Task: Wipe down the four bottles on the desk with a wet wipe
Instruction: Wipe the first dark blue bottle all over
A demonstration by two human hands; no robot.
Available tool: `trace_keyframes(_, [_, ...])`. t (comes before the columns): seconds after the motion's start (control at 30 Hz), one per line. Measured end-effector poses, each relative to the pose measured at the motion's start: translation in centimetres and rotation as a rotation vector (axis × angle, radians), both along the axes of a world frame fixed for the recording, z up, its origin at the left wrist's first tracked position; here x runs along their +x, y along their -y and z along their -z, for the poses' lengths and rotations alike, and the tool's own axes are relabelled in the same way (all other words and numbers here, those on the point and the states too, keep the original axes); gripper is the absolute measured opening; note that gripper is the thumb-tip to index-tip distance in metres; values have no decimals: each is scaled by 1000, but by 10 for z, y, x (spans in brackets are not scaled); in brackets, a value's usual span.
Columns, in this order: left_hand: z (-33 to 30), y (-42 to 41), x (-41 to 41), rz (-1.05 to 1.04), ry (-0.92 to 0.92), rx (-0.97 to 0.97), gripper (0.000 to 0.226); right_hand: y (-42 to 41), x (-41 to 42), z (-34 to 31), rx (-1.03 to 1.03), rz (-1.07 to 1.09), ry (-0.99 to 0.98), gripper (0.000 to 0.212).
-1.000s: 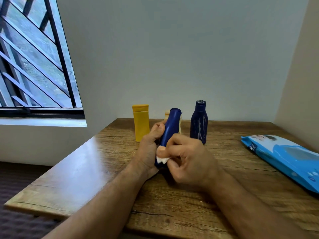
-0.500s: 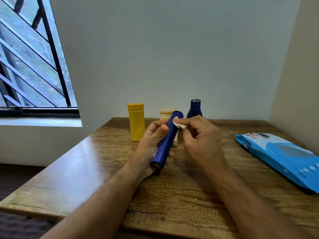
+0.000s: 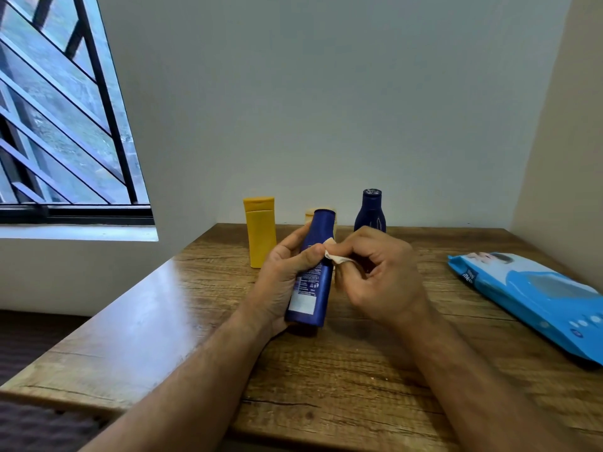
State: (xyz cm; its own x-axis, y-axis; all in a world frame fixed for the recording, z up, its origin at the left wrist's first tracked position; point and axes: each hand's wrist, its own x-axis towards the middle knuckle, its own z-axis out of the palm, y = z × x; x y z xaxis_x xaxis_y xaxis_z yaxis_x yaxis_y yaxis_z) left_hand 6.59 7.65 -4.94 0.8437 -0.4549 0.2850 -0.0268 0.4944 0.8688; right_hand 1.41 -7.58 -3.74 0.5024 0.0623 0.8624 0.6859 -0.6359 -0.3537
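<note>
Blue bottle: you hold it in front of you above the middle of the desk, tilted with its cap toward 12 o'clock and its printed label facing you.
Change: a second ago your wipe was down at the base; half a second ago it was up at the cap; now it sits mid-body on the right edge. The bottle has also turned, so the label side shows.
Meaning: you are working around this bottle's body, so it looks nearly finished, though I judge that from the strokes alone.
Left hand: wrapped around the bottle from 9 o'clock, thumb across its front.
Right hand: fingers curled, pinching the wet wipe against the bottle at 3 o'clock.
Wet wipe: small, white, folded; mostly hidden in your fingers.
Yellow bottle: upright at 11 o'clock, near the wall.
Beige bottle: behind the blue one, mostly hidden; only its top shows.
Dark navy bottle: upright at 1 o'clock, its base behind your right hand.
Wipes pack: flat at 3 o'clock, well apart from the bottles.
</note>
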Motion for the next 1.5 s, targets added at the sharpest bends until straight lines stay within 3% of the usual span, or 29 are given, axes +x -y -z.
trace_keyframes(0.13, [-2,0,-1,9,-98,-113,46,-1,-2,2,-115,-45,-153,18])
trace_keyframes(0.27, [-2,0,0,3,-84,-58,47,-4,-2,5,-202,-70,-297,22])
trace_keyframes(0.47, [-2,-1,1,96,-113,-131,52,-6,0,2,-43,83,-143,20])
trace_keyframes(0.6, [-2,1,-2,41,-28,-111,37,-2,4,0,123,124,-30,25])
trace_keyframes(0.8, [1,3,1,-257,199,32,34,-3,3,-3,188,59,-118,22])
trace_keyframes(0.9, [3,2,2,-298,302,105,33,-3,3,-3,182,49,-147,21])
trace_keyframes(1.03, [7,2,-1,-248,413,214,58,-1,4,-3,234,68,-190,21])
trace_keyframes(1.2, [17,1,2,-283,704,506,96,-2,2,-2,253,76,-253,22])
trace_keyframes(1.37, [18,2,0,-486,858,564,79,-2,0,-3,270,10,-347,19])
trace_keyframes(1.5, [19,4,-2,-491,798,463,64,-3,2,-4,374,-145,-557,13])
